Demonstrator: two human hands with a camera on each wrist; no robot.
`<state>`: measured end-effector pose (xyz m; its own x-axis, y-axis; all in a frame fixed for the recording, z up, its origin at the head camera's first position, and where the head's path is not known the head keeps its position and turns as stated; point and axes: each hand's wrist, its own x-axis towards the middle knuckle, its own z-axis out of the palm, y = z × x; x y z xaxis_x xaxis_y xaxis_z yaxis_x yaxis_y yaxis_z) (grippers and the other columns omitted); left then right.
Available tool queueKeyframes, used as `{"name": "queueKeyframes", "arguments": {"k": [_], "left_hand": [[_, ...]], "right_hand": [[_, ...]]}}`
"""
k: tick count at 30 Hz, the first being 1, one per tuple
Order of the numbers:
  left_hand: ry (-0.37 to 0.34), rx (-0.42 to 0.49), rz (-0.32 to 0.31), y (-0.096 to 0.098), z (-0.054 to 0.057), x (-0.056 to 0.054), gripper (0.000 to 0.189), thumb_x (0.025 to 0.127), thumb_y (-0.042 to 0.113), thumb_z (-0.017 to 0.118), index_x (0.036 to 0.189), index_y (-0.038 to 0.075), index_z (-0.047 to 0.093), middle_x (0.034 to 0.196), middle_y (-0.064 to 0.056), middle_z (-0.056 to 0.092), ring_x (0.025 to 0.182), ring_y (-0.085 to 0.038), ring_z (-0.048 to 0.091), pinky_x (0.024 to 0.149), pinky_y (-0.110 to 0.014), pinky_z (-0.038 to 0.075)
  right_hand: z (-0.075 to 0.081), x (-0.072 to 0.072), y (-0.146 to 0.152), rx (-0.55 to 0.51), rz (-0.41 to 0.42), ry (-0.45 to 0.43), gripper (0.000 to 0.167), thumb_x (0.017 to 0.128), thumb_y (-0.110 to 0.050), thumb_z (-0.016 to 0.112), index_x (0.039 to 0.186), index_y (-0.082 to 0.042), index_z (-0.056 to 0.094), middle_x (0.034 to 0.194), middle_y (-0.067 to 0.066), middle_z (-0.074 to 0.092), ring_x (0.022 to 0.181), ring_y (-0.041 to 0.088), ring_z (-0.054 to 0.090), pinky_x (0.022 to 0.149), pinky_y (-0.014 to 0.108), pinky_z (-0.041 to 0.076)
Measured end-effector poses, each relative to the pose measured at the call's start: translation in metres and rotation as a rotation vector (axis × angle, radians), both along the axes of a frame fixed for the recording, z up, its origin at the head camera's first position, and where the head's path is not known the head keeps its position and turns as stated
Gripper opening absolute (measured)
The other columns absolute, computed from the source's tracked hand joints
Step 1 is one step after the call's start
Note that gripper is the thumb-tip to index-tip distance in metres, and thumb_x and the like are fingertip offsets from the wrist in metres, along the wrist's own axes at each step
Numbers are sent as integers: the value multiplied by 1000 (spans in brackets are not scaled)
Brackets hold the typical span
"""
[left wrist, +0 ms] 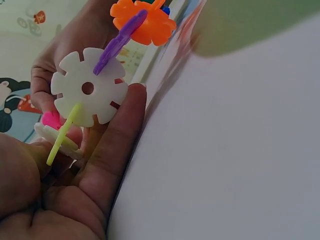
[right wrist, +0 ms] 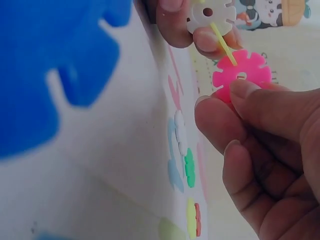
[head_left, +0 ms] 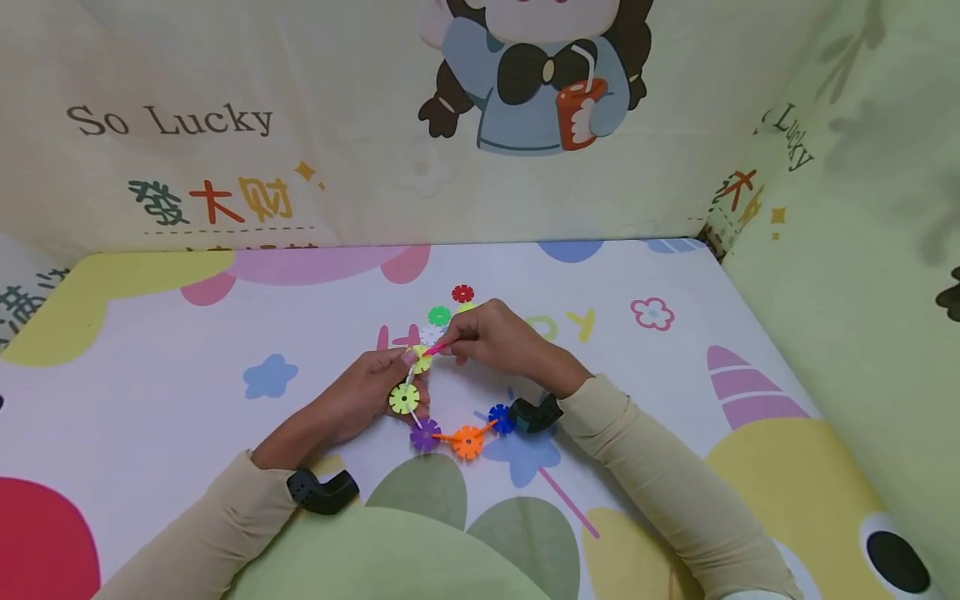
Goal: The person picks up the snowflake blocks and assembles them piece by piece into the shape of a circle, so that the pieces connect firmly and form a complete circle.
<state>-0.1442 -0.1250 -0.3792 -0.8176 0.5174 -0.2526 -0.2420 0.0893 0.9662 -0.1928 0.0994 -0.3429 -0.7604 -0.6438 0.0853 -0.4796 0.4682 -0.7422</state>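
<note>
A curved chain of notched plastic discs, slotted edge to edge, hangs from my left hand [head_left: 367, 387]. Its thumb and fingers pinch the chain's upper end, by a yellow disc [head_left: 422, 360]. Between thumb and forefinger, my right hand [head_left: 498, 337] pinches a pink disc [right wrist: 252, 67], whose edge meets a thin yellow disc [right wrist: 223, 44] seen edge-on. Lower along the chain come another yellow disc [head_left: 404, 398], a purple disc [head_left: 425, 435], an orange disc [head_left: 468, 442] and a blue disc [head_left: 502, 418]. A white disc [left wrist: 75, 95] lies against the left fingers in the left wrist view.
Beyond the hands, loose discs lie on the patterned table cover [head_left: 330, 317]: a red disc [head_left: 462, 293], a green disc [head_left: 439, 316] and a white one, with a yellow disc [right wrist: 191, 218] beside the red. A printed curtain [head_left: 360, 167] stands behind the table.
</note>
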Motion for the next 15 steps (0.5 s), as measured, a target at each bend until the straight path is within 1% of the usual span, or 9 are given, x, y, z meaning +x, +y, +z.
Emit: {"name": "queueKeyframes", "arguments": {"k": [5,10,12,15], "left_hand": [[-29,40,-23,-1,1,-1,46,106,33,42,110,-11,53,89,-19,65,77,-26,70,76,-43,58],[-75,82,-46,-1,0,-1,46,106,31,40,116,-13,51,91,-19,66,80,-27,70,76,-43,58],[-85,76,-37,-1,0,-1,47,106,32,42,117,-12,52,91,-18,66,79,-27,71,76,-41,58],[-80,54,-10,2,1,-1,45,104,31,47,114,-13,54,89,-17,67,78,-26,71,74,-37,58]], "right_hand": [[0,0,0,2,-2,4,6,89,-3,71,91,-5,76,72,-1,70,65,14,59,52,22,43],[-3,-1,0,-4,22,14,7,89,-3,70,93,-7,75,71,-1,67,63,13,55,54,22,43],[-4,-1,-1,-1,35,27,8,90,-4,69,94,-8,74,73,-2,66,64,12,56,57,22,45],[-4,-1,0,7,42,46,9,90,-5,69,95,-9,74,76,-2,67,66,11,57,61,23,48]]}}
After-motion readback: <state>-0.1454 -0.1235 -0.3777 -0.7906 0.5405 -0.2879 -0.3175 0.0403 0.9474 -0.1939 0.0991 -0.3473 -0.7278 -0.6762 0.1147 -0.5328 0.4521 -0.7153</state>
